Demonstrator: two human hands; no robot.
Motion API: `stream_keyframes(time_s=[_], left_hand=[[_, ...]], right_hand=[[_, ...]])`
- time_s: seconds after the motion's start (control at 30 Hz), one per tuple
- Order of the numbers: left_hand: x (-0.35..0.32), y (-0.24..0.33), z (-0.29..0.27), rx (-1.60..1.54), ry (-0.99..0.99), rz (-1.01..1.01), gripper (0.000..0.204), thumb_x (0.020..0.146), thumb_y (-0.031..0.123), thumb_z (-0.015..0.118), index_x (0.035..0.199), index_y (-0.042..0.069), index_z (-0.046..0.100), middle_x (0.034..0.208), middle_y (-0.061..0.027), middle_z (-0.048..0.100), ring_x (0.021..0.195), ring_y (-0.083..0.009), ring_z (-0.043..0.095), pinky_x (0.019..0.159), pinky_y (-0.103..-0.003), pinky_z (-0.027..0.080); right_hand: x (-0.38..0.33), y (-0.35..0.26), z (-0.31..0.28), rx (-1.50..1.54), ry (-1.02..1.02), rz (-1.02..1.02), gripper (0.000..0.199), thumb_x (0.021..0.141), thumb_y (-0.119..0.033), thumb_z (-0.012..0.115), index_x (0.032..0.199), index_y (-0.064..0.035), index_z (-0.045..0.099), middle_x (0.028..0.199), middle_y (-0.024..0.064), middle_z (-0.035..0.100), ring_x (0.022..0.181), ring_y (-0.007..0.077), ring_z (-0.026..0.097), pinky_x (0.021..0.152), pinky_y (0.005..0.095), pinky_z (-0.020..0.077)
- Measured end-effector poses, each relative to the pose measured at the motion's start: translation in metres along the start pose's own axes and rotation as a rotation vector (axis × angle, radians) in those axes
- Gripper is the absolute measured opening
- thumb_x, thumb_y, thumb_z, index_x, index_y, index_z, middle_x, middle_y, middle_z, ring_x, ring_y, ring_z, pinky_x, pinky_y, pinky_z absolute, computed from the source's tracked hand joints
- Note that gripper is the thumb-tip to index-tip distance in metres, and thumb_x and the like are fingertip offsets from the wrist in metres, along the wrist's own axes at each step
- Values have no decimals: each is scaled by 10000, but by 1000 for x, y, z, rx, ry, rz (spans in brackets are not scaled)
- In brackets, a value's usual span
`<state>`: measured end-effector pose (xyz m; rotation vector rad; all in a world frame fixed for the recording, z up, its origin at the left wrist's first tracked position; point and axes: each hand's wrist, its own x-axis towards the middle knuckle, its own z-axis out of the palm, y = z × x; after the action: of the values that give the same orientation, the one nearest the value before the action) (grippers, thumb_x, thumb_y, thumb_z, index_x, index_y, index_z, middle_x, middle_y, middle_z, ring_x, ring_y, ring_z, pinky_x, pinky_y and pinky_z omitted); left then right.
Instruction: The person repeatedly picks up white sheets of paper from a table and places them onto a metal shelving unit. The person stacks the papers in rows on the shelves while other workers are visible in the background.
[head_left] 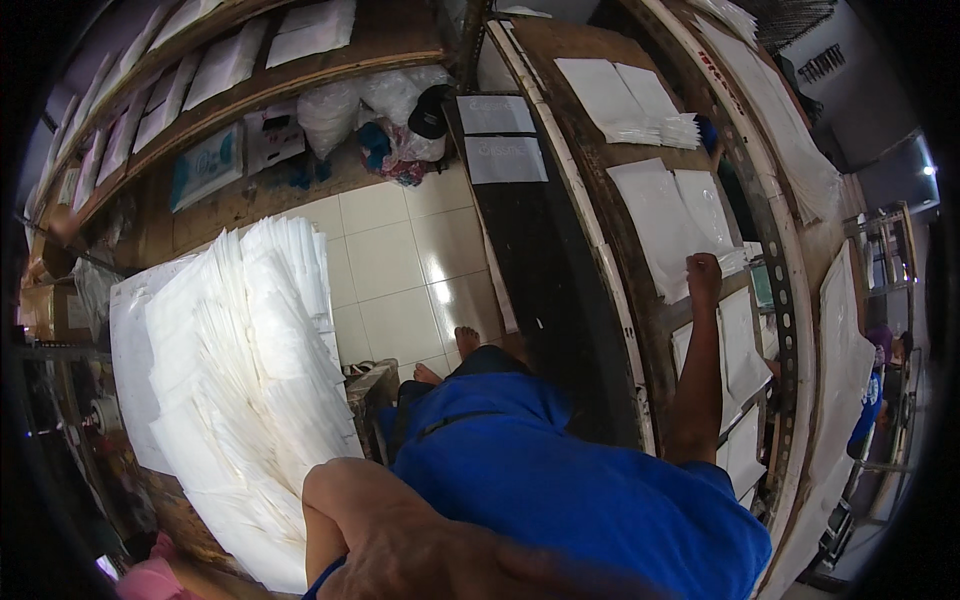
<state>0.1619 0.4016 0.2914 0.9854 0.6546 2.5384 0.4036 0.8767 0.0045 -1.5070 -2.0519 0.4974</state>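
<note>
My right hand [703, 277] is raised at the end of my outstretched right arm, fingers curled into a fist. It is at the lower edge of a pair of white sheets [655, 220] on the brown board; whether the fingers pinch anything is hidden. My left hand [420, 550] is large and blurred, bent back close at the bottom, its fingers out of sight. Left of it spreads a big fanned pile of white sheets or bags [240, 360], with many thin edges overlapping.
On my right, a long black board [550, 290] bears two printed grey sheets [505, 160]. A perforated metal post [785, 300] runs beside the boards. Wooden shelves [250, 75] carry more white stacks at upper left. Tiled floor [400, 240] lies between. A pink sleeve [160, 575] shows at lower left.
</note>
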Motion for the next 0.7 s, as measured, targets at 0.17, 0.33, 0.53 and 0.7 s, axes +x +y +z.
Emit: stream_keyframes(time_s=[0.17, 0.33, 0.53, 0.7], left_hand=[[4, 11, 23, 204, 219, -84, 296, 908, 234, 551, 1174, 111, 595, 1039, -126, 636, 969, -249, 604, 856, -422, 484], [-33, 4, -36, 428, -60, 76, 198, 903, 184, 533, 864, 48, 670, 715, -85, 618, 755, -244, 624, 710, -392, 518], [-31, 1, -108, 858, -28, 292, 145, 854, 120, 616, 899, -12, 659, 686, -95, 639, 615, -252, 588, 688, -411, 490], [-99, 19, -158, 1478, 324, 130, 204, 743, 4, 705, 944, 14, 666, 607, -75, 549, 553, -219, 529, 642, -330, 446]], right_hand=[[5, 39, 0, -218, 118, -181, 220, 800, -187, 645, 925, -7, 626, 884, 142, 660, 847, 283, 636, 783, 384, 495], [29, 47, -2, -651, -79, -60, 187, 826, -150, 567, 933, -10, 630, 872, 170, 659, 875, 347, 630, 816, 443, 491], [46, 94, -15, -327, 81, -171, 284, 912, -195, 521, 1049, 18, 650, 1155, 189, 607, 1066, 338, 573, 951, 407, 438], [20, -85, 24, -161, -41, -463, 315, 948, -263, 478, 1035, 12, 604, 1061, 168, 608, 1000, 315, 578, 892, 394, 439]])
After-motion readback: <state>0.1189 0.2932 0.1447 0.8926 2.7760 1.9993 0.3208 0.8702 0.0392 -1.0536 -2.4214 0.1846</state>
